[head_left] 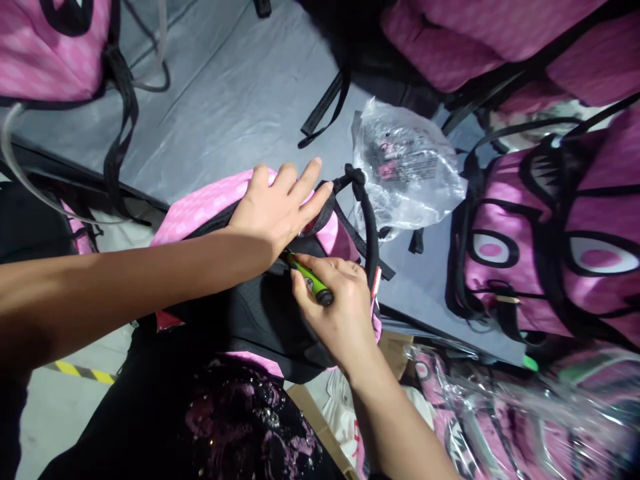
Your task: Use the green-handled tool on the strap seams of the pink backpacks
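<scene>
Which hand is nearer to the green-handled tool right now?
Right: the right hand grips the green-handled tool; the left hand lies over the backpack, beside the tool's front end.

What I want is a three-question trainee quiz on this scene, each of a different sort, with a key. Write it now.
1. Multiple choice: what does the right hand grip?
A) A pair of scissors
B) A green-and-black tool
C) A roll of tape

2. True or false: the clear plastic bag lies on the floor.

3. Fill in: the left hand lies on the ____.

Key:
1. B, the green-and-black tool.
2. False; it lies on the gray surface.
3. Pink-and-black bag.
</scene>
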Available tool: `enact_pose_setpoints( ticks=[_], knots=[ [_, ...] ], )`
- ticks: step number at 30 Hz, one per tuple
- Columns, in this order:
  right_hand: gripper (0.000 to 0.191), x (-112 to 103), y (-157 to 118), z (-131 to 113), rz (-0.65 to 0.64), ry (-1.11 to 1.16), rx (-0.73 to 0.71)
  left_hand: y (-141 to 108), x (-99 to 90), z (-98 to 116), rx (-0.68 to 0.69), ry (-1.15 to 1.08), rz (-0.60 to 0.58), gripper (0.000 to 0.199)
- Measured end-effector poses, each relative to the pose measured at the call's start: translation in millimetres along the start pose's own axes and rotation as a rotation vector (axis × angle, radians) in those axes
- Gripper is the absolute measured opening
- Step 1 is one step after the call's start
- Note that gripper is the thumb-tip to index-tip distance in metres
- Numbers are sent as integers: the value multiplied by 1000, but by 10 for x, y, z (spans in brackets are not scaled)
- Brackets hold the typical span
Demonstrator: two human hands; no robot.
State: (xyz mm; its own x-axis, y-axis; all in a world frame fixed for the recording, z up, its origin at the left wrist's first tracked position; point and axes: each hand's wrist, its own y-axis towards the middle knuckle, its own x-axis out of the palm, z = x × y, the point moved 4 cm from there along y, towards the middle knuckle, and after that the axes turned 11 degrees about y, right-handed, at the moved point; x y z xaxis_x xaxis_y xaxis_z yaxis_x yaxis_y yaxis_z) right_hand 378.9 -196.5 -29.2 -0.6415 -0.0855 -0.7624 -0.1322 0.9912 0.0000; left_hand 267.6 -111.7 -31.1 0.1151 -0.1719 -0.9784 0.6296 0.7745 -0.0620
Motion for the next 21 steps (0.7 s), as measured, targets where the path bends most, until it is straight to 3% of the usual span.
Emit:
enact_pose_setpoints(
  ticks=[5,15,18,21],
  knots=[
    [17,5,9,36,-18,114,10,-1,12,-9,-5,-7,23,89],
    [19,8,8,49,47,120,14,14,-15,-4,-7,-14,-22,83],
    [18,18,10,60,5,173,26,18,-6,-9,-11,-25,-16,78],
    [20,-10,1,54,27,91,24,15,-8,-4,-2,-25,-6,79]
  ],
)
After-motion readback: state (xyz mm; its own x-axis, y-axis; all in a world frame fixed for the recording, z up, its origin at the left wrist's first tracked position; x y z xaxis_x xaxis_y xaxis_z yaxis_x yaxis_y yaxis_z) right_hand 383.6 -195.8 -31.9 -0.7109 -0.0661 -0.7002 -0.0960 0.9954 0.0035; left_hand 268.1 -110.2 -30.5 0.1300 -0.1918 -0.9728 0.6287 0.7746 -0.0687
